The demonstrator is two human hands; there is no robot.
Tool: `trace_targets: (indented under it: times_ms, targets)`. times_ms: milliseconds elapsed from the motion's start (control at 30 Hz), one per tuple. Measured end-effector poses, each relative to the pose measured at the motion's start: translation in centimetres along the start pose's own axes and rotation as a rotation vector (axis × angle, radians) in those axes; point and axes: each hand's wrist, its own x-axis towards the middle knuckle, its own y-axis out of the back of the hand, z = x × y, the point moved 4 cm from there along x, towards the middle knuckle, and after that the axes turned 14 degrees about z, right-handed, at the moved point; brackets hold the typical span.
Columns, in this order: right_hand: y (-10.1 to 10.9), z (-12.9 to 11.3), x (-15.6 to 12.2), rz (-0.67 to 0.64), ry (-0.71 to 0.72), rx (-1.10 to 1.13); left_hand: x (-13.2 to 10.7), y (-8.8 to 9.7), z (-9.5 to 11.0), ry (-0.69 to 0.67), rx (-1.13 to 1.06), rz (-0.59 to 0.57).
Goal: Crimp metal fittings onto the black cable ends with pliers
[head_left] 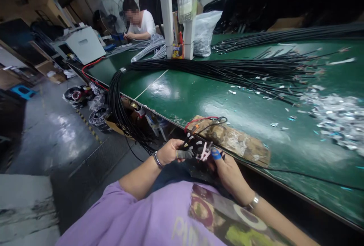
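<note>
Both hands work just off the near edge of the green bench [199,98], with open floor to the left. Left hand [167,152] has its grip curled shut on the black cable ends [191,146]; right hand [227,170], wrist bent inward, blue-taped fingertip [215,154] up, pinches a pink clip [204,154]. The black cable bundle [199,66] runs lengthwise along the bench, loops over the left edge and comes back to the hands, ends pointing right toward the cardboard pad [236,141].

Seen from one head-worn camera, looking forward and down, close above the fingers [182,154], with the long green worktable [199,98] stretching away just beyond the fingertips.
</note>
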Motion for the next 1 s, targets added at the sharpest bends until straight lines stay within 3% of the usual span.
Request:
trace_targets:
  times_ms: [100, 233, 400, 667, 1000]
  targets:
    - [0.0, 0.3, 0.0, 0.075, 0.07, 0.004, 0.1, -0.3, -0.2, 0.021, 0.02, -0.019]
    - [-1.2, 1.2, 0.2, -0.061, -0.178, 0.272, 0.2, -0.4, -0.7, 0.028, 0.038, -0.03]
    - [-1.7, 1.2, 0.3, -0.016, -0.278, 0.483, 0.4, -0.8, -1.0, 0.01, 0.032, -0.065]
    - [-1.9, 1.3, 0.3, 0.014, -0.287, 0.531, 0.1, -1.2, -0.8, 0.035, 0.07, -0.068]
    - [-1.9, 2.1, -0.1, -0.111, -0.312, 0.555, 0.1, -0.4, -1.8, 0.004, 0.093, -0.049]
